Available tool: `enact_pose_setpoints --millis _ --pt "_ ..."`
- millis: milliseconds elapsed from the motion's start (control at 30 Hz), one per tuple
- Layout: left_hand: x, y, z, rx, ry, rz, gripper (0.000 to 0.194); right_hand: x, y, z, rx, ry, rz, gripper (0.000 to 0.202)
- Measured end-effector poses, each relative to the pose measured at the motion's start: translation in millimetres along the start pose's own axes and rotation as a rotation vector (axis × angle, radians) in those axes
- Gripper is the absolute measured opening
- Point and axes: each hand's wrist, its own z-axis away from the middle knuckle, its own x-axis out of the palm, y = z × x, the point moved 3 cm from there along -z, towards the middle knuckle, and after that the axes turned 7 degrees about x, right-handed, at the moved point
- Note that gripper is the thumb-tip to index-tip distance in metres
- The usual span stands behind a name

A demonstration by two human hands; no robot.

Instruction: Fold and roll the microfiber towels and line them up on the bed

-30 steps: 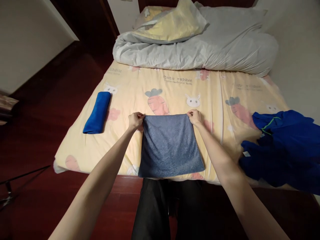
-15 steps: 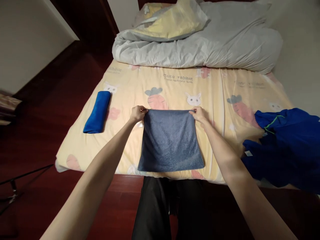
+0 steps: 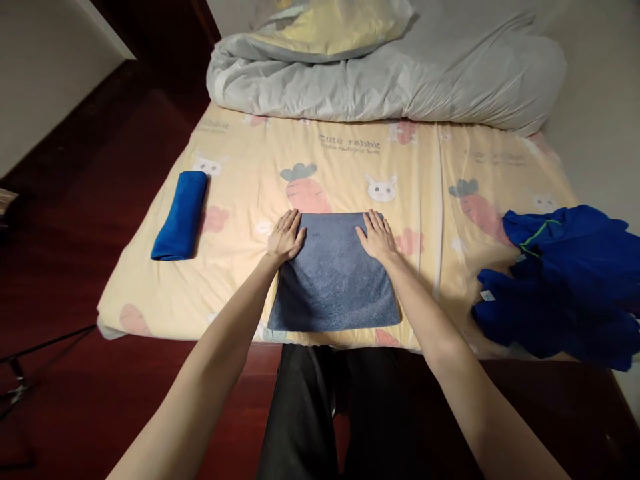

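Observation:
A grey-blue towel [image 3: 335, 280] lies spread flat near the front edge of the bed. My left hand [image 3: 287, 237] rests with fingers stretched out on its far left corner. On the far right corner lies my right hand [image 3: 376, 235], fingers spread and palm down. Neither hand grips the cloth. Left of the towel is a bright blue folded cloth [image 3: 180, 215], a long narrow bundle lying apart from my hands.
A heap of blue cloths [image 3: 565, 287] with white tags and a green edge lies on the right of the bed. The patterned yellow sheet [image 3: 240, 293] covers the mattress. A rolled grey quilt [image 3: 380, 87] and a yellow pillow [image 3: 345, 27] lie at the back.
Both hands have let go of the towel's far corners and now lie flat on them. The far edge is laid down on the bed. The view has shifted slightly.

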Motion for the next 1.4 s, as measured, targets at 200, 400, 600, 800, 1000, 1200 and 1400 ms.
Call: enact_pose_setpoints --millis 200,400,600,800,1000,1200,1400 --pt "3.3 8.8 -1.6 -0.028 -0.029 -0.056 0.07 1.2 -19.2 15.9 -0.072 -0.003 0.04 0.071" --pt "2.8 -8.5 -5.1 -0.115 -0.015 -0.043 0.074 3.3 11.7 -3.2 0.042 -0.055 0.027 0.075" --pt "-7.8 22.6 21.9 -0.063 0.037 -0.024 0.073 -6.7 -9.0 18.8 0.019 0.002 0.044 0.073" --pt "-10.4 51.3 126.7 -0.015 0.018 0.093 0.058 -13.7 2.4 135.4 -0.074 -0.07 0.015 0.07" --pt "-23.2 41.0 146.5 -0.254 0.154 0.14 0.038 -18.1 29.2 179.7 -0.014 -0.042 -0.008 0.068" --pt "-34.2 41.3 120.8 -0.41 0.072 0.186 0.031 -19.3 8.1 196.5 -0.031 -0.018 0.017 0.068" --pt "-37.6 33.6 112.0 -0.526 -0.077 0.218 0.031 -14.3 -0.1 217.3 -0.056 -0.024 0.061 0.067"
